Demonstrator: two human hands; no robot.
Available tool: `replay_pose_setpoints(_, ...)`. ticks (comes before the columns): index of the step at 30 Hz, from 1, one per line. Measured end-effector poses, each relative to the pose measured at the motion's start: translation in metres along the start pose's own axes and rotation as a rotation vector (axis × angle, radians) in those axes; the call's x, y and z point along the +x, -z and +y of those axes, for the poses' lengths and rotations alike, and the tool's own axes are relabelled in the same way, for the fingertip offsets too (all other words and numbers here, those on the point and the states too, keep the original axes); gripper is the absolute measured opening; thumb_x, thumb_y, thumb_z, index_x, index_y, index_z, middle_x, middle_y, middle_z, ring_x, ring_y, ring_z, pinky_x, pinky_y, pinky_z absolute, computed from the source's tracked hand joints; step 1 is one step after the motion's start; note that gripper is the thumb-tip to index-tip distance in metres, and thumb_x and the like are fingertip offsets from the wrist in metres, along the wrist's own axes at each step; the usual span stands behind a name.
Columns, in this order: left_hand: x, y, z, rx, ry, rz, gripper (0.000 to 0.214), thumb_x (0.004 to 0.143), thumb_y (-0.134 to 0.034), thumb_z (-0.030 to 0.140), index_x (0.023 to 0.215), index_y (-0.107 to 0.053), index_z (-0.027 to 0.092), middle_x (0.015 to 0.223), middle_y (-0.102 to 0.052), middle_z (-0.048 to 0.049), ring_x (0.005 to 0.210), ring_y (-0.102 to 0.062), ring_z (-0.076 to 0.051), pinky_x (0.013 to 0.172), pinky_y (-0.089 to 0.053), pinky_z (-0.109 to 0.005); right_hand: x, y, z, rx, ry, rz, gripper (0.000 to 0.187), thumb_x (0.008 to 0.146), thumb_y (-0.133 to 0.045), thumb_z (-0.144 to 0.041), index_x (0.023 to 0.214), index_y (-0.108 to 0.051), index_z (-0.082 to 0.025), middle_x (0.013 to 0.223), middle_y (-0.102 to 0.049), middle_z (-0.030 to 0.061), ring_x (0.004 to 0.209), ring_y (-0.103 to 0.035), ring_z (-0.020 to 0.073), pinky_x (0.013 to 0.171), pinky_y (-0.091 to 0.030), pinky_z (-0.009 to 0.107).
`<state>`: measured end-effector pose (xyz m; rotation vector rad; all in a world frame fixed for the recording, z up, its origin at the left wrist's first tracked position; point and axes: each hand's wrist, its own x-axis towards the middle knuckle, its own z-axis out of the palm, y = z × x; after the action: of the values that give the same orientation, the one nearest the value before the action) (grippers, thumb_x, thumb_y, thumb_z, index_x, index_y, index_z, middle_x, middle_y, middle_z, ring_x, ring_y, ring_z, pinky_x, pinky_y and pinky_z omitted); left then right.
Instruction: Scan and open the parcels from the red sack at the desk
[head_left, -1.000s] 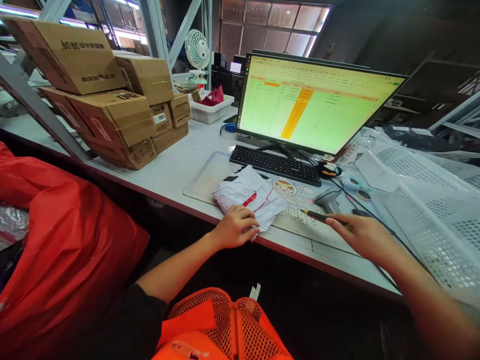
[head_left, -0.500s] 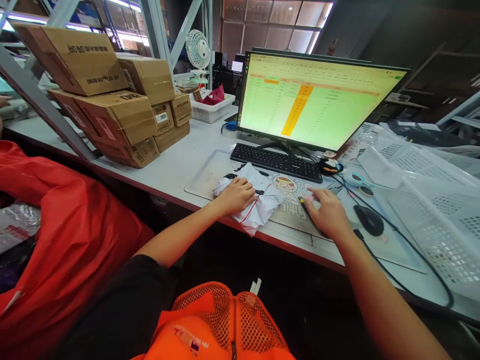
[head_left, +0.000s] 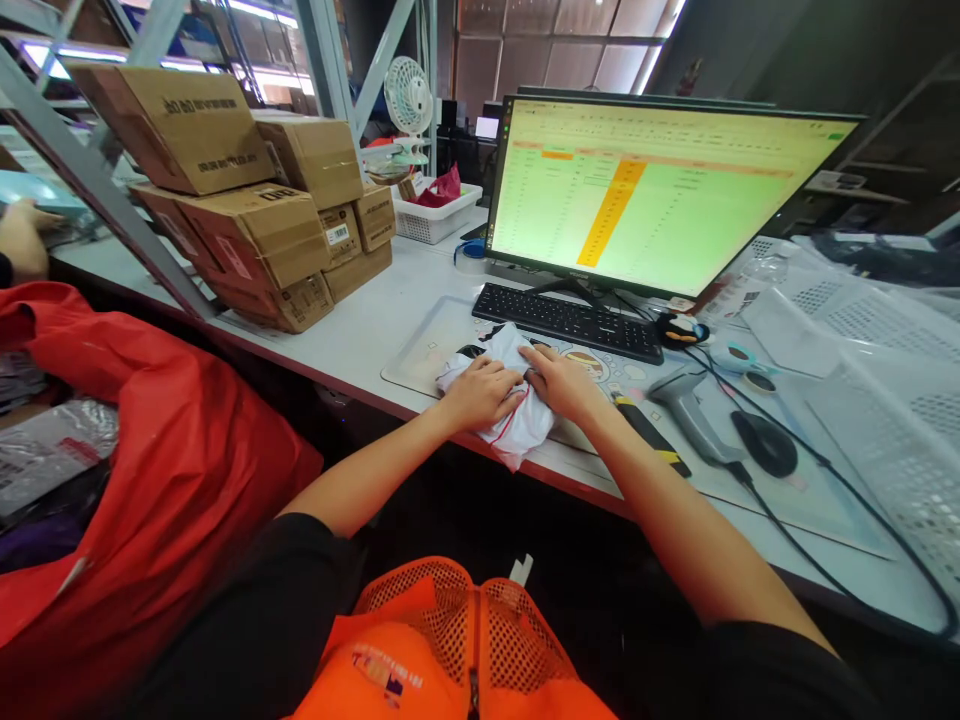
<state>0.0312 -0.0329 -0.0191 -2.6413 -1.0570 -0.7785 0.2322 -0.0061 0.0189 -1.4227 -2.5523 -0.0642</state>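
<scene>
A crumpled white plastic mailing bag (head_left: 517,425) with black printing and a red line lies at the desk's front edge. My left hand (head_left: 484,393) is closed on it, fingers curled over its left part. From the right, my right hand (head_left: 559,380) grips the same bag near its upper side, with the fingertips of both hands close together. To the right of that hand, a black and yellow utility knife (head_left: 651,435) lies on the desk mat. Beside the knife is a grey barcode scanner (head_left: 697,415) with its cable.
Behind the bag are a black keyboard (head_left: 566,320) and a monitor (head_left: 660,200). A black mouse (head_left: 763,443) and white plastic baskets (head_left: 885,400) are on the right. Cardboard boxes (head_left: 247,230) are stacked at left, above a large red sack (head_left: 187,440). Another person's hand (head_left: 26,235) shows far left.
My right hand has moved left from the utility knife to the bag, leaving the knife on the mat. My left hand stays on the bag. The view has shifted slightly left.
</scene>
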Motion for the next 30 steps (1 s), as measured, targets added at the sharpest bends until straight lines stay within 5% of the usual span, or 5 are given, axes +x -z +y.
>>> replay_pose_setpoints(5, 0.006, 0.000, 0.003, -0.001, 0.059, -0.044, 0.026, 0.105, -0.050, 0.032, 0.113, -0.069, 0.016, 0.100, -0.076, -0.0087, 0.100, -0.065, -0.026, 0.096, -0.038, -0.044, 0.005, 0.005, -0.008, -0.074, -0.052, -0.040, 0.043, 0.104, -0.036, -0.022, 0.139, -0.060, -0.015, 0.132, -0.067, 0.0189, 0.104, -0.068, 0.0280, 0.085, -0.048, 0.035)
replay_pose_setpoints(10, 0.010, 0.001, 0.008, 0.018, 0.089, -0.053, 0.026, 0.104, -0.052, 0.033, 0.101, -0.071, 0.016, 0.096, -0.074, -0.0089, 0.097, -0.063, -0.027, 0.089, -0.039, -0.046, 0.008, 0.012, -0.004, -0.017, -0.038, -0.038, 0.044, 0.103, -0.044, -0.024, 0.144, -0.058, -0.014, 0.134, -0.069, 0.0171, 0.113, -0.068, 0.0284, 0.095, -0.049, 0.037)
replay_pose_setpoints(18, 0.006, 0.003, 0.004, 0.014, -0.069, 0.004, 0.032, 0.102, -0.053, 0.034, 0.082, -0.073, 0.019, 0.102, -0.072, -0.0086, 0.112, -0.056, -0.028, 0.097, -0.037, -0.047, -0.009, 0.019, 0.010, 0.060, -0.018, -0.121, 0.066, 0.097, -0.056, -0.037, 0.159, -0.043, -0.019, 0.152, -0.056, 0.0154, 0.130, -0.061, 0.0332, 0.108, -0.048, 0.045)
replay_pose_setpoints(25, -0.007, 0.000, 0.001, -0.029, -0.148, 0.084, 0.032, 0.103, -0.051, 0.039, 0.087, -0.071, 0.021, 0.093, -0.074, -0.0069, 0.111, -0.061, -0.026, 0.099, -0.038, -0.044, -0.017, 0.029, -0.007, -0.060, -0.061, -0.179, 0.080, 0.094, -0.063, -0.048, 0.163, -0.037, -0.019, 0.160, -0.046, 0.0185, 0.134, -0.057, 0.0398, 0.107, -0.048, 0.051)
replay_pose_setpoints(30, -0.008, 0.000, 0.004, -0.045, -0.123, 0.062, 0.030, 0.103, -0.050, 0.038, 0.092, -0.072, 0.020, 0.092, -0.073, -0.0080, 0.109, -0.060, -0.026, 0.097, -0.039, -0.044, -0.016, 0.030, -0.020, -0.141, -0.103, -0.180, 0.072, 0.096, -0.061, -0.040, 0.160, -0.040, -0.016, 0.142, -0.062, 0.0196, 0.118, -0.065, 0.0367, 0.092, -0.053, 0.043)
